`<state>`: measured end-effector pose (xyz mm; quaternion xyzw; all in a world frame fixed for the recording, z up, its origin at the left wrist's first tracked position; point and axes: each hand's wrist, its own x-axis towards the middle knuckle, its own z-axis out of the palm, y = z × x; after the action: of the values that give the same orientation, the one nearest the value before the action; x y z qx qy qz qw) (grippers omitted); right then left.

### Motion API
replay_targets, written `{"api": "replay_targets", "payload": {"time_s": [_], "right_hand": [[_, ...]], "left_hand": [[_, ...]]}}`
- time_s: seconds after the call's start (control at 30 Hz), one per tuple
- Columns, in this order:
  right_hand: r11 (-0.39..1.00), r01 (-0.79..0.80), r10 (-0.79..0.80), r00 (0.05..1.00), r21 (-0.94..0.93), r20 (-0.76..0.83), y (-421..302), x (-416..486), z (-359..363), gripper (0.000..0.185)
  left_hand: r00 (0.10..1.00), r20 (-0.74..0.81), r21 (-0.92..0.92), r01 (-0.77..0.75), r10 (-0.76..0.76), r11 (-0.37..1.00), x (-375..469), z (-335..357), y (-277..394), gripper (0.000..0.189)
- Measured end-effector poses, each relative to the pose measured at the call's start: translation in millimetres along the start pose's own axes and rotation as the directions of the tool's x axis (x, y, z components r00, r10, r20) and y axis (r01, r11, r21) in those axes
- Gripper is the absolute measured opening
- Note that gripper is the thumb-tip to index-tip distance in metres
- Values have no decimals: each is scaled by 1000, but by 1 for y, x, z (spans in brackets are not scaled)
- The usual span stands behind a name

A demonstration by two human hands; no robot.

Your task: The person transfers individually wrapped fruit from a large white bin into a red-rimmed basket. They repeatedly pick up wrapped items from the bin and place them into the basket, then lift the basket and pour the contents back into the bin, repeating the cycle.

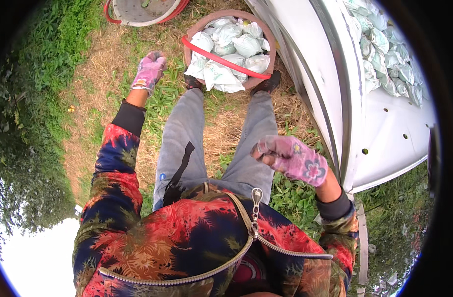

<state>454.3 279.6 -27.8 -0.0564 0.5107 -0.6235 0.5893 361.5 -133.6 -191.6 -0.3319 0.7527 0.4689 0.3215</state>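
A round basket (273, 59) with a padded brownish rim stands on the ground at my feet, filled with white paper-like bags (226, 44) that look stuffed. Its red handle (226, 61) lies across the bags. A bit of yellow-green shows among them near the far side. My left hand (148, 72), in a pink flowered glove, hovers left of the basket, fingers curled and nothing visible in it. Over my right thigh is my right hand (291, 159), gloved alike, its fingers bent in toward the thumb. I see no object in it, and neither hand touches the basket.
At right rises a large white bin (393, 137) with drain holes and dark metal edging, holding a heap of similar bags (389, 55). Another basket (148, 22) with a red handle sits at the top left. Straw and weeds (100, 74) cover the ground, with dense foliage at far left.
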Motion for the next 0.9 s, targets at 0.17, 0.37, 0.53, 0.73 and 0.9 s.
{"api": "replay_targets", "payload": {"time_s": [0.17,0.37,0.53,0.73,0.9], "right_hand": [[935,-280,47,707,-219,-706,173,168,-4,29],[140,-558,89,830,-818,-551,276,317,-59,19],[34,-551,92,833,-834,-546,237,331,-54,20],[749,-377,-49,789,-545,-613,134,242,18,22],[909,-250,63,872,-333,-485,45,135,75,34]], "left_hand": [[991,-41,547,-86,130,833,52,40,-149,46],[986,9,444,143,-164,885,117,90,-168,48],[998,-2,638,54,-67,769,133,111,-172,22],[990,-58,486,-88,132,869,44,82,-136,21],[990,-63,324,-96,123,941,-67,16,-97,24]]}}
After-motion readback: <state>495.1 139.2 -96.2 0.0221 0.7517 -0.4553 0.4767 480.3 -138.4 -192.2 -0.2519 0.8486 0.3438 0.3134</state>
